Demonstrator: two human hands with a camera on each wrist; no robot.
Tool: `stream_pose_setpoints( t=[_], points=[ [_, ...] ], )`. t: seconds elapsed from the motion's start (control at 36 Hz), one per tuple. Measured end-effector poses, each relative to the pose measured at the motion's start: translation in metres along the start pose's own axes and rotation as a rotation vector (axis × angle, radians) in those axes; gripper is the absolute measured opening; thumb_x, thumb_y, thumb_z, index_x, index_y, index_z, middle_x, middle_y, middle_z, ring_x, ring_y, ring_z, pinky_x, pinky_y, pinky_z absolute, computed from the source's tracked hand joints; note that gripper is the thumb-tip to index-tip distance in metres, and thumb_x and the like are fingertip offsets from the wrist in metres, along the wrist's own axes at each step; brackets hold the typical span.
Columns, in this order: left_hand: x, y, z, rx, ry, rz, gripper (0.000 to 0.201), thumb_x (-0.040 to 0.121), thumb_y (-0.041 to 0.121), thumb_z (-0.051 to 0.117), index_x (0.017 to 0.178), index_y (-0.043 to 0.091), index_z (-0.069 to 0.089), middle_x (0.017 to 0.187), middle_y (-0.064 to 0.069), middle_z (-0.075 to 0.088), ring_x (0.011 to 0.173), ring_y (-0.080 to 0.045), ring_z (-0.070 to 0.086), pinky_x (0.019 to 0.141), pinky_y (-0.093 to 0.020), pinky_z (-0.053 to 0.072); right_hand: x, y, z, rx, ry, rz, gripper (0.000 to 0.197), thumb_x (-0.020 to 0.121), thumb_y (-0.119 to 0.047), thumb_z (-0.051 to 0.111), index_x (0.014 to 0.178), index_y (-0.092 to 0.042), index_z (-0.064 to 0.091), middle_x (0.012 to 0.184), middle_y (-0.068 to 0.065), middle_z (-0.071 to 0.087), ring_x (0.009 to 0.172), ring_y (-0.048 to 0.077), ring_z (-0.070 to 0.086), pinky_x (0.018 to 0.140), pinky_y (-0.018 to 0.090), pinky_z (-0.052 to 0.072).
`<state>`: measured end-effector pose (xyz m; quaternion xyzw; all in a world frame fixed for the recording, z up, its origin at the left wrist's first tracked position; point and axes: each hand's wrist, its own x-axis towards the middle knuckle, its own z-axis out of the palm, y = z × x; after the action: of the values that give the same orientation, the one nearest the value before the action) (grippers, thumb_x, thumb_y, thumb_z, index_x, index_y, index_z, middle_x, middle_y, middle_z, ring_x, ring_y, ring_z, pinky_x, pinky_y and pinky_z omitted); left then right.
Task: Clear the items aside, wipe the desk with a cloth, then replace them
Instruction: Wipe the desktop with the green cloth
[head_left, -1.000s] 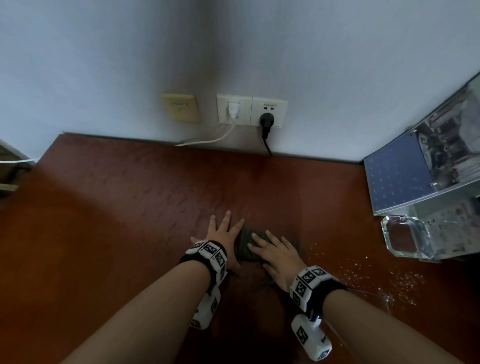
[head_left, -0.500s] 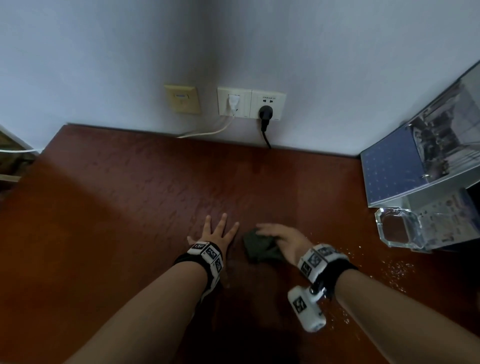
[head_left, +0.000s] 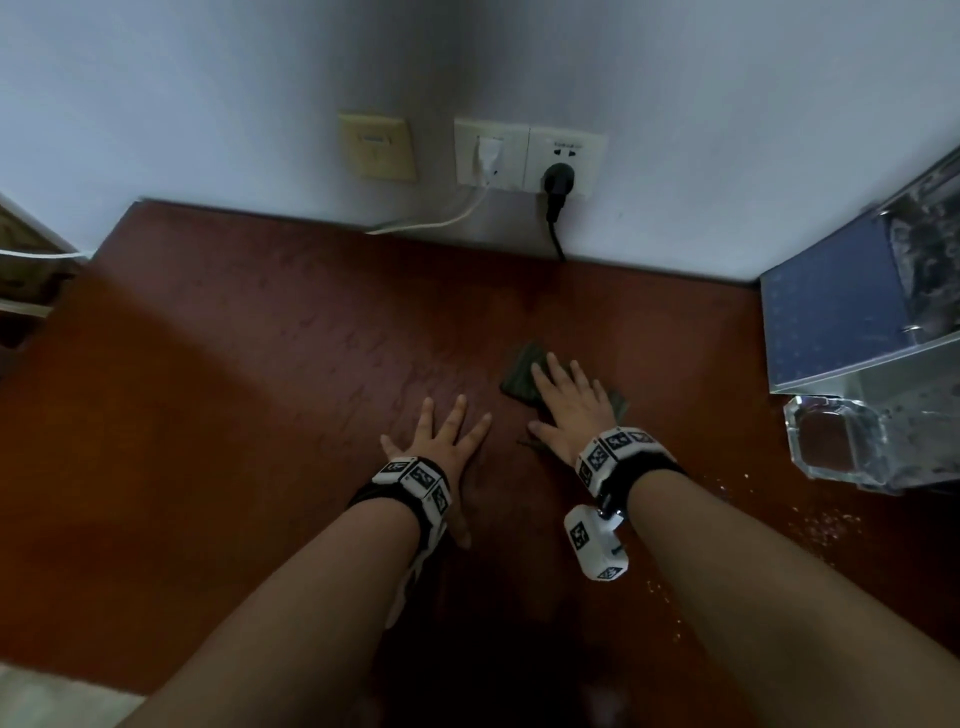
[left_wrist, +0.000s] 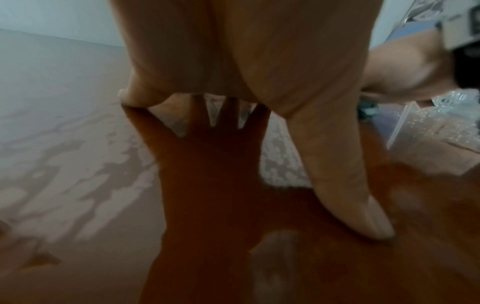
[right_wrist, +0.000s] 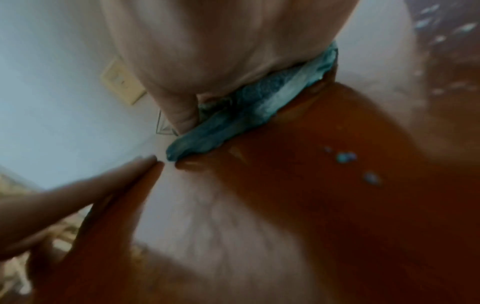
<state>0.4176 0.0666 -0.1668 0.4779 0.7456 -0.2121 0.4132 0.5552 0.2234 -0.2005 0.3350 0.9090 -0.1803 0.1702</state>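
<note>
A dark green cloth (head_left: 519, 376) lies flat on the red-brown desk (head_left: 260, 395), a little right of centre. My right hand (head_left: 569, 405) presses down on it with straight fingers, covering most of it. The right wrist view shows the cloth (right_wrist: 249, 111) squashed under my palm. My left hand (head_left: 441, 441) rests flat on the bare wood just left of the cloth, fingers spread. In the left wrist view its fingers (left_wrist: 350, 195) lie straight on the desk.
A blue ring binder (head_left: 841, 322) and a clear glass ashtray (head_left: 841, 441) stand at the right edge. Pale crumbs (head_left: 810, 525) are scattered on the desk near my right forearm. Wall sockets (head_left: 530, 156) with two plugged cables sit behind the desk.
My right hand has pushed the cloth away from me and slightly right, its fingers now flat on top. The left hand has stayed flat on the desk.
</note>
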Motion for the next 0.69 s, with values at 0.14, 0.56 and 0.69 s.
stream_pose_setpoints(
  t=[0.14, 0.56, 0.69],
  points=[
    [0.004, -0.004, 0.005, -0.008, 0.036, 0.023, 0.157, 0.047, 0.059, 0.093, 0.147, 0.049, -0.027, 0.149, 0.012, -0.048, 0.14, -0.034, -0.039, 0.101, -0.085, 0.002, -0.024, -0.01, 0.015, -0.1, -0.013, -0.077, 0.072, 0.096, -0.052, 0.037, 0.149, -0.039, -0.01, 0.158, -0.01, -0.019, 0.147, 0.022, -0.013, 0.118, 0.045, 0.002],
    [-0.026, -0.004, 0.044, -0.143, 0.175, 0.042, 0.109, 0.083, 0.046, 0.076, 0.158, 0.034, -0.002, 0.164, 0.011, -0.02, 0.152, -0.025, -0.016, 0.115, -0.069, 0.013, -0.111, -0.028, 0.054, -0.029, -0.055, -0.186, 0.065, 0.099, -0.037, 0.04, 0.148, -0.046, -0.001, 0.146, -0.023, -0.027, 0.145, 0.016, -0.018, 0.116, 0.04, -0.007],
    [-0.038, -0.003, 0.058, -0.131, 0.152, 0.056, 0.116, 0.078, 0.048, 0.08, 0.158, 0.036, -0.003, 0.163, 0.012, -0.023, 0.151, -0.025, -0.018, 0.114, -0.072, 0.011, -0.135, -0.035, 0.065, 0.031, -0.036, -0.201, 0.063, 0.1, -0.027, 0.04, 0.148, -0.047, 0.005, 0.148, -0.026, -0.022, 0.141, 0.009, -0.02, 0.115, 0.038, -0.008]
  ],
)
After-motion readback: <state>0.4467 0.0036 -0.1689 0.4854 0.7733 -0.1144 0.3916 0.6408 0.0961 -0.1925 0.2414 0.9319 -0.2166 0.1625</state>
